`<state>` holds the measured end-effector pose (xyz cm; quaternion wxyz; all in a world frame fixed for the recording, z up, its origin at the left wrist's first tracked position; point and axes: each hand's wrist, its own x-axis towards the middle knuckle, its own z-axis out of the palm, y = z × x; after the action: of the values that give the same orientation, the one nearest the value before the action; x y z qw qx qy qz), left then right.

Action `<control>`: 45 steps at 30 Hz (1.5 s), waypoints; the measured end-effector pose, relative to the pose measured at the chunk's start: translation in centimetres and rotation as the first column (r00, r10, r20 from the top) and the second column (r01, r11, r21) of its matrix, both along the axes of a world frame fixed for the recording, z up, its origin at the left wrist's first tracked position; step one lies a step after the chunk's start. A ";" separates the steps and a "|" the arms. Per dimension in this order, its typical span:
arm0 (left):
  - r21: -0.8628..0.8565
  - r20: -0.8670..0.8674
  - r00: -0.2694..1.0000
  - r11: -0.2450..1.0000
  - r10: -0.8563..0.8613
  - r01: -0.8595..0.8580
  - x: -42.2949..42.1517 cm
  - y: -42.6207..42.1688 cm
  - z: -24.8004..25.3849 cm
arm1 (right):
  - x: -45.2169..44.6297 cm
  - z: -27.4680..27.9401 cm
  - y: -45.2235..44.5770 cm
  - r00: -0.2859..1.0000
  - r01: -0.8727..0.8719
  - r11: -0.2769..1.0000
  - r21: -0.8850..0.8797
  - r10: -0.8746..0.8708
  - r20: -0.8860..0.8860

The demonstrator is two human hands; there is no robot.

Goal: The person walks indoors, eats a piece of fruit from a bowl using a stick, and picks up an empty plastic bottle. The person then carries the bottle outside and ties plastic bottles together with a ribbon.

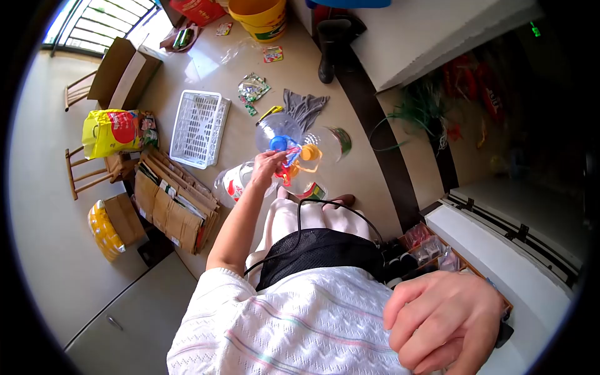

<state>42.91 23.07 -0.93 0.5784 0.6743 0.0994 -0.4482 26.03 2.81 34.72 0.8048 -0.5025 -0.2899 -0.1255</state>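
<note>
My left hand (pixel 269 167) is closed around the coloured handles of several large clear plastic bottles on the floor. One bottle (pixel 273 129) has a blue cap (pixel 278 144); beside it are an orange cap (pixel 309 152) with an orange handle and a red handle (pixel 285 175). A bottle with a red and white label (pixel 234 185) lies left of the hand. My right hand (pixel 445 319) is raised close to the camera at the lower right, fingers curled in. Its palm side is hidden, so anything inside cannot be seen.
A white plastic basket (pixel 200 129) and flattened cardboard (pixel 170 209) are at left. A grey cloth (pixel 302 107) and green packets (pixel 252 89) lie beyond the bottles. A yellow bucket (pixel 262 25) and black boots (pixel 330 47) stand farther off. A tray of small bags (pixel 431 247) is at right.
</note>
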 end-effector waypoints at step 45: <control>0.672 0.195 0.874 0.709 -0.445 0.212 15.7 30.7 -12.7 | -7.1 -23.0 7.7 -0.341 0.329 0.884 -0.331 -0.216 -0.915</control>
<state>58.60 53.78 -13.64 0.2353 0.9022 0.0180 -0.3610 18.90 10.49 11.70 0.6764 -0.4261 0.5887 0.1201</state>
